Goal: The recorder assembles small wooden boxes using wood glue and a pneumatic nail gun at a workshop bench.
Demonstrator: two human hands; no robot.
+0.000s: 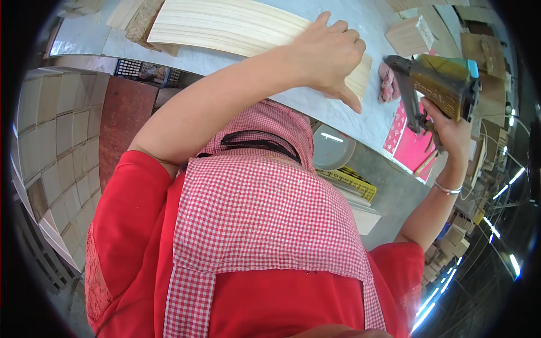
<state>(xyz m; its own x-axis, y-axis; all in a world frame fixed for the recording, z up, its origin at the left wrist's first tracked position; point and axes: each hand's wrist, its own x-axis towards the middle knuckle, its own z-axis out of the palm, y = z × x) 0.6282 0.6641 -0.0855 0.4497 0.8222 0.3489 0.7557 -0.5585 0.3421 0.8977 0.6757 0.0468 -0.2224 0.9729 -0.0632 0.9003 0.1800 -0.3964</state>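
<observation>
A long pale wooden board (236,28) lies across the worktable. My left hand (332,56) reaches over its right end, with bent fingers at the far edge and the thumb stretched down past the near edge, so it grips the board across its width. Part of the board is hidden under that hand and forearm. Off to the right, my right hand (451,132) is wrapped around the handle of a nail gun (442,84) with a dark, worn body and a teal end cap. The nail gun is held apart from the board, over the table's right side.
Beside the nail gun lie a crumpled pink cloth (387,83) and a pink sheet (414,147). A wooden block (410,35) stands at the back right. Stacked wooden pieces (62,141) fill the left side. A round grey stool seat (333,147) sits below the table edge.
</observation>
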